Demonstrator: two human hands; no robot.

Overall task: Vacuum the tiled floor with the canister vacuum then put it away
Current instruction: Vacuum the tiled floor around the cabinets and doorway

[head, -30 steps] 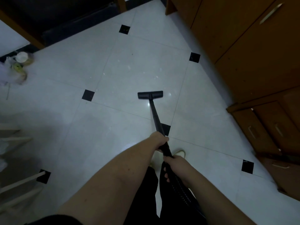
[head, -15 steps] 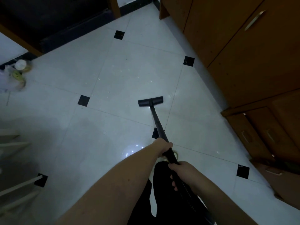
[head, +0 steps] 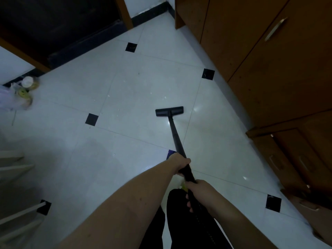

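Note:
A black vacuum wand (head: 175, 135) runs from my hands down to a flat black floor head (head: 169, 111), which rests on the white tiled floor (head: 111, 141) with small black diamond insets. My left hand (head: 180, 163) grips the wand higher up its shaft. Just behind it, my right hand (head: 199, 190) grips the wand's thicker black end where the ribbed hose (head: 206, 225) begins. The hose drops between my legs. The canister itself is out of view. Small pale specks lie on the tile ahead of the floor head.
Brown wooden cabinets (head: 269, 56) with metal handles line the right side. A dark doorway (head: 59, 24) lies at the far left. Plastic bags and small containers (head: 21, 94) sit by the left wall. Pale slats (head: 16, 218) of some furniture show at the lower left.
The floor head has slid a little back toward me and to the right over the tile. Both hands keep their grip on the wand, and my view has shifted slightly.

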